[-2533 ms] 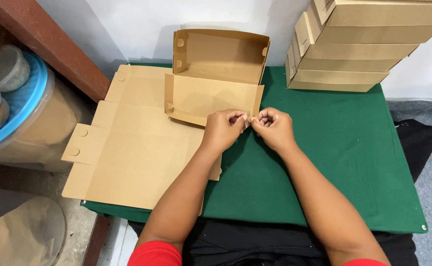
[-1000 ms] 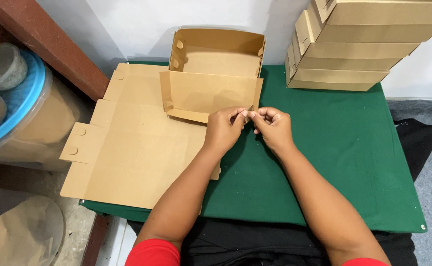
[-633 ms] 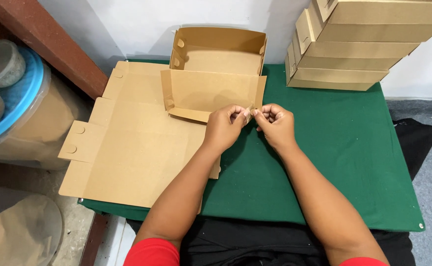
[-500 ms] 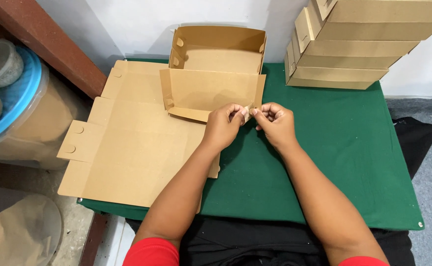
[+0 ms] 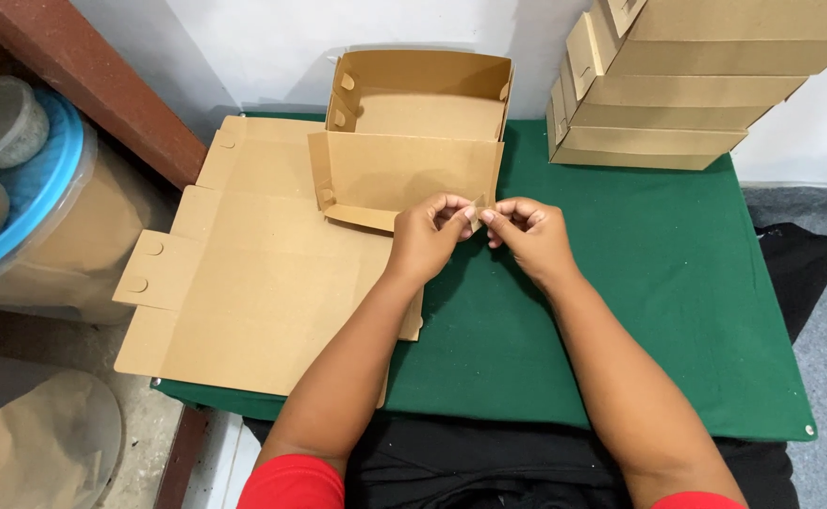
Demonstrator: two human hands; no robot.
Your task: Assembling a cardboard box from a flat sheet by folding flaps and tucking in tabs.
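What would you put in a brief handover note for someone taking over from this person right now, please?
Left hand and right hand: fingertips of both pinch the near right corner flap of the half-folded box.
Flat cardboard blanks lie on the left of the green table; finished boxes are stacked at the far right.
Done: the box's back and side walls stand.
Left: the front corner is not yet closed.

Count — two hands at work: left hand (image 5: 430,238), right hand (image 5: 529,236). One half-folded brown carton (image 5: 404,141), open at top. One pile of flat carton blanks (image 5: 253,283) — sheet number within it not readable. Finished closed cartons (image 5: 659,85) stacked at far right: at least four visible. One green worktop (image 5: 678,311). Two lidded jars (image 5: 3,123) at left.
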